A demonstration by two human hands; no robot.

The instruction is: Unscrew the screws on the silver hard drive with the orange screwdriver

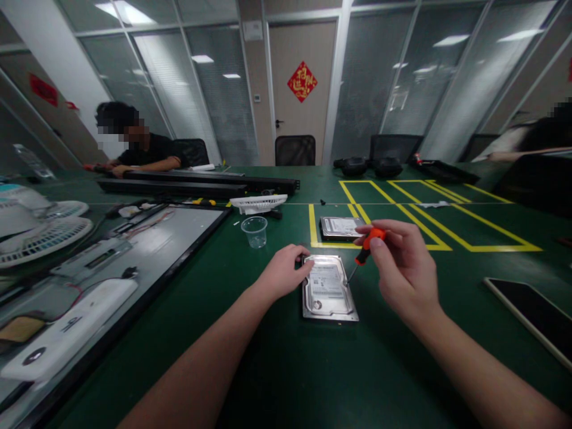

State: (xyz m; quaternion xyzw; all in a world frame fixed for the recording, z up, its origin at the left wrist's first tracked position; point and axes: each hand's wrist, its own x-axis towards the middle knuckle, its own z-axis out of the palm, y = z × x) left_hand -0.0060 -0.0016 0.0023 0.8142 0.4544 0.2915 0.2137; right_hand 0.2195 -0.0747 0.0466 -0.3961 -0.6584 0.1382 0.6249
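Observation:
A silver hard drive (pixel 328 292) lies label side up on the green table in front of me. My left hand (pixel 288 268) holds it by its upper left edge, thumb on the top face and fingers curled at the far corner. Pinched in my right hand (pixel 404 262) is a screwdriver (pixel 367 245) with an orange and black handle. It tilts down to the left, its tip at the drive's right edge. A second hard drive (pixel 342 227) lies just beyond, inside a yellow taped outline. A clear plastic cup (pixel 255 232) stands to the left of the drives.
At left lies a large opened panel (pixel 179 238) with a white power strip (pixel 67 333) on it, beside white fan parts (pixel 49 238). Long black bars (pixel 201 185) lie further back, where a person (pixel 147 149) sits. A phone-like black slab (pixel 531 310) is at right.

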